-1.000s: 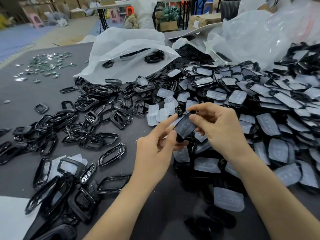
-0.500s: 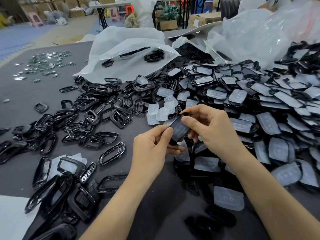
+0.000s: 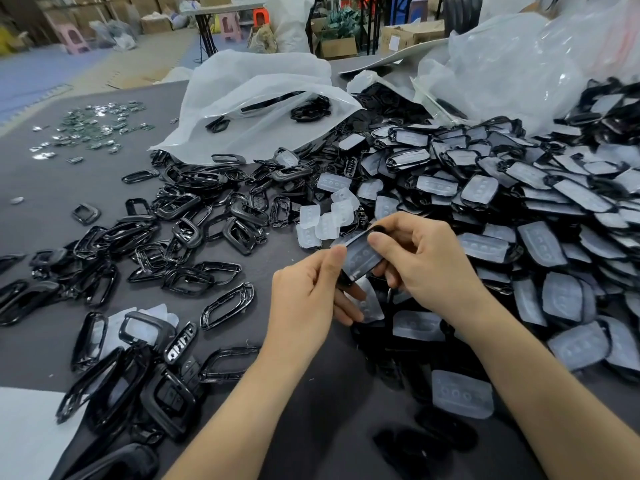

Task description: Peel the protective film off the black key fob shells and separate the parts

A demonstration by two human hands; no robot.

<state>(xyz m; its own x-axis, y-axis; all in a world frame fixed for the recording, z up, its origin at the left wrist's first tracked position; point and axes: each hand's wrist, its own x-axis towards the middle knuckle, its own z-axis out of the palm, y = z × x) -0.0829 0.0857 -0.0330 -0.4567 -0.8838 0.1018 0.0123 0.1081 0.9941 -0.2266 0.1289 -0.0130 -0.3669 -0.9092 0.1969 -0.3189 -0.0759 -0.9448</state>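
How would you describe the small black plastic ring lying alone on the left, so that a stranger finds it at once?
Start at the grey table and find the small shiny metal pieces at its far left. Nearer to the camera lies the small squarish black plastic ring. Unlike the heaped black frames on its right, it touches nothing.

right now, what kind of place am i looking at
Likely a factory or warehouse floor: a table heaped with film-covered key fob shells, piled black frames, cardboard boxes behind.

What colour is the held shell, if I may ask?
The shell is black beneath cloudy film; head view best.
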